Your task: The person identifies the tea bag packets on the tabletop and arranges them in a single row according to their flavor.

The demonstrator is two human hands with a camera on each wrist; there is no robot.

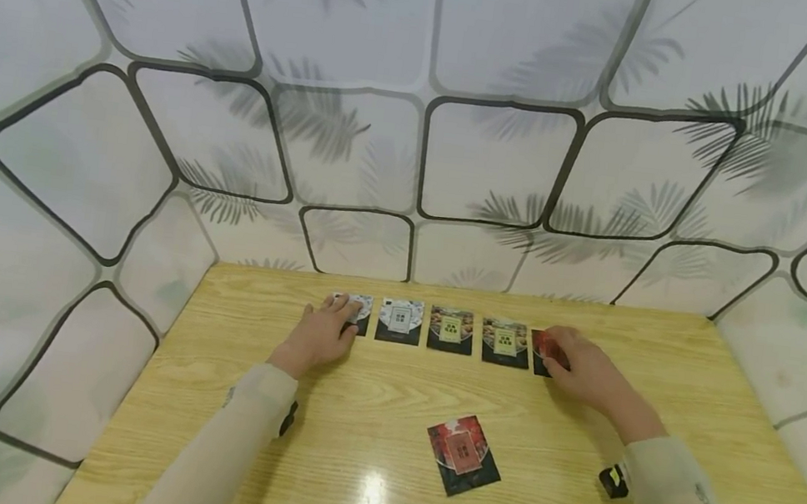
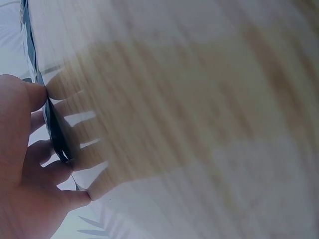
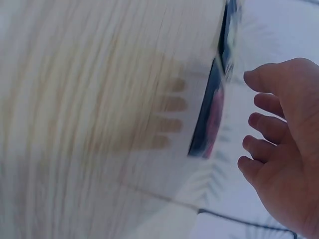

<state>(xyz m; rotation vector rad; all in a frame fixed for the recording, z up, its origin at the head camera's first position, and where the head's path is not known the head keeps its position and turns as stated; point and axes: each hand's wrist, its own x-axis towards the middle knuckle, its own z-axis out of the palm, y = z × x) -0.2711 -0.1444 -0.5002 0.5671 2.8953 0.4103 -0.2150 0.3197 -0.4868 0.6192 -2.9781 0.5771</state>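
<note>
A row of flat printed packets lies along the far part of the table. My left hand [image 1: 318, 336] rests on the leftmost white-and-dark packet [image 1: 365, 311], covering part of it; the left wrist view has the fingertips spread along the packet and tabletop. At the right end of the row, my right hand [image 1: 588, 374] hovers over a red-and-black packet [image 1: 539, 354] and hides much of it. In the right wrist view, the loosely bent fingers stand apart from that packet [image 3: 212, 119]. Another red-and-black packet [image 1: 463, 454] lies tilted nearer to me, between the forearms.
Between the hands stand a white-and-dark packet [image 1: 399, 321] and two food-pictured packets with yellow-green labels, one [image 1: 450, 330] left of the other [image 1: 506, 343]. Patterned fabric walls [image 1: 497, 163] enclose the wooden table [image 1: 355, 397] at the back and sides.
</note>
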